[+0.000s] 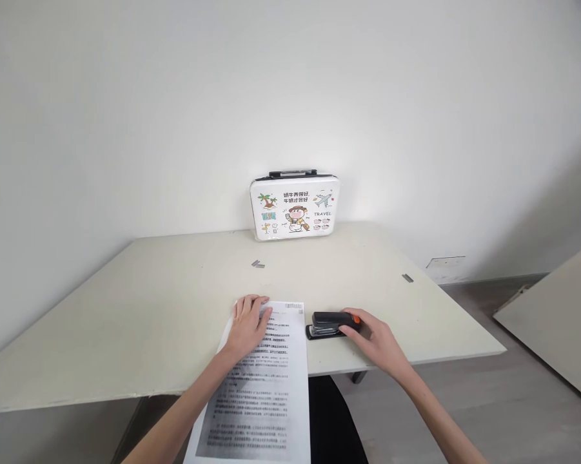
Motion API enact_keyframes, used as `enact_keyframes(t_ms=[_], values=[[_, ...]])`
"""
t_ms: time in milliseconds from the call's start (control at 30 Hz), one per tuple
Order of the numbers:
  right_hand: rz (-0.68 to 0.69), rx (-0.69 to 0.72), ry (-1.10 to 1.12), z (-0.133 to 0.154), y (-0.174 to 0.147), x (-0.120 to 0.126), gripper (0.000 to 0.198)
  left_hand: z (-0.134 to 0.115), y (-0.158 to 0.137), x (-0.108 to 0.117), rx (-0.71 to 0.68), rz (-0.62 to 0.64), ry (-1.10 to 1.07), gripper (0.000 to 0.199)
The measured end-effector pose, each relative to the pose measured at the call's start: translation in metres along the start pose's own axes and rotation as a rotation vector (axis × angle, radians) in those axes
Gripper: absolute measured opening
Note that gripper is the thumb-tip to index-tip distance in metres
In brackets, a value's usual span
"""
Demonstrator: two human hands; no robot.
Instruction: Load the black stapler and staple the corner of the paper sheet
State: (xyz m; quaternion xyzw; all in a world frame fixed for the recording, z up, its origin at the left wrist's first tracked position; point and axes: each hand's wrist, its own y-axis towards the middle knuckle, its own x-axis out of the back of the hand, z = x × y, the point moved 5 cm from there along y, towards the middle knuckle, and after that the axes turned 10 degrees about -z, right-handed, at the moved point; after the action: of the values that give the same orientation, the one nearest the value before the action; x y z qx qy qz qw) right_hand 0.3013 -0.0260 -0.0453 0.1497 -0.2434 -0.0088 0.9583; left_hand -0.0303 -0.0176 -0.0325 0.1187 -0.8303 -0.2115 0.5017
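Printed sheets of paper (265, 393) lie at the table's front, their lower part reaching past the edge toward me. My left hand (250, 324) rests flat on the top left of the paper, fingers stretched and a little apart. Just right of the paper, a black stapler (329, 323) with an orange part at its back sits on the table. Its front end points left, close to the paper but apart from it. My right hand (367, 334) grips the back end of the stapler, thumb in front and fingers behind.
A white case (295, 209) with cartoon prints and a black handle leans against the wall at the back. Grey staple strips (258, 264) lie mid-table, and another staple strip (407, 278) lies near the right edge. A light panel (556, 322) stands at the far right.
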Motion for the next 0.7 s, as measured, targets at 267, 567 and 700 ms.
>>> enact_keyframes(t_ms=[267,567,700], values=[[-0.003,0.014,-0.001,0.0,0.0,0.001,0.044,-0.002,0.001,0.004,0.031,0.015,-0.025,0.035],[-0.003,0.044,-0.03,0.003,0.001,0.0,0.042,-0.009,-0.002,0.007,0.076,0.066,-0.071,0.035],[-0.012,0.042,-0.027,0.002,0.0,0.001,0.043,-0.02,-0.011,0.006,0.05,0.049,-0.059,0.034]])
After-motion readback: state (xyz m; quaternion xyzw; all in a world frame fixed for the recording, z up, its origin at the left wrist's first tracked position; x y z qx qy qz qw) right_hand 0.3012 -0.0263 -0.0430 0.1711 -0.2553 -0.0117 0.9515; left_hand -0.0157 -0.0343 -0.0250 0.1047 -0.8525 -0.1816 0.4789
